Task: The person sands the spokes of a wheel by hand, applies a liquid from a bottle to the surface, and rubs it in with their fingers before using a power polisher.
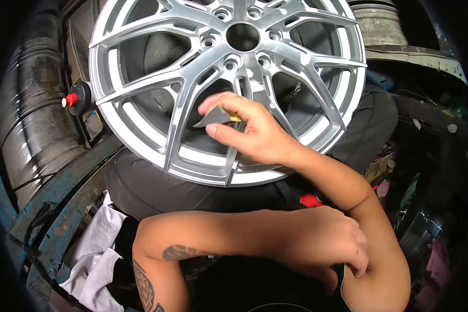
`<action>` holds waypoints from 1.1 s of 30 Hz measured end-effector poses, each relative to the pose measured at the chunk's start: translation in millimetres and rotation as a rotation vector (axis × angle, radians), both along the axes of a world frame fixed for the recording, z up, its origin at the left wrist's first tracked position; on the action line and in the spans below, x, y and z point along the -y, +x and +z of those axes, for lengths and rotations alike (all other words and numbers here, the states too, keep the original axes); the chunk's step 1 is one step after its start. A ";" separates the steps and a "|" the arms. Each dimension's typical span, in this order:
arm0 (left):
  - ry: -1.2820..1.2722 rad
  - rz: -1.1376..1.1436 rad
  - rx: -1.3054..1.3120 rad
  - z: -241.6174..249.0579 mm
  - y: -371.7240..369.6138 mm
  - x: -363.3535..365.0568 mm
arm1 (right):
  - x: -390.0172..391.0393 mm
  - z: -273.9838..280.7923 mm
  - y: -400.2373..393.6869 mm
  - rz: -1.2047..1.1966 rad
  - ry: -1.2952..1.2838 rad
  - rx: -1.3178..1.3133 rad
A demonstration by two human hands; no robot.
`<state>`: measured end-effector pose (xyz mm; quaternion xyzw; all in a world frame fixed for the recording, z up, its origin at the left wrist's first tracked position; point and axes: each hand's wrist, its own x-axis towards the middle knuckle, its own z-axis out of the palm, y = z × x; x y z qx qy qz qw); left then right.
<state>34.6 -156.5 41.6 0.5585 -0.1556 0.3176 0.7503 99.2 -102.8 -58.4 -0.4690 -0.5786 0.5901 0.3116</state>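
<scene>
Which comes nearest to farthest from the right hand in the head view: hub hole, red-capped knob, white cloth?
From the right hand:
1. Hub hole, straight above, at the wheel's centre.
2. Red-capped knob, far left, beside the rim.
3. White cloth, lower left, below the wheel.
</scene>
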 end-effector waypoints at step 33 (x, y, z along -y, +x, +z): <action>-0.070 -0.210 -0.056 5.8 -74.0 -23.5 | -33.3 13.9 -39.1 0.386 0.907 0.720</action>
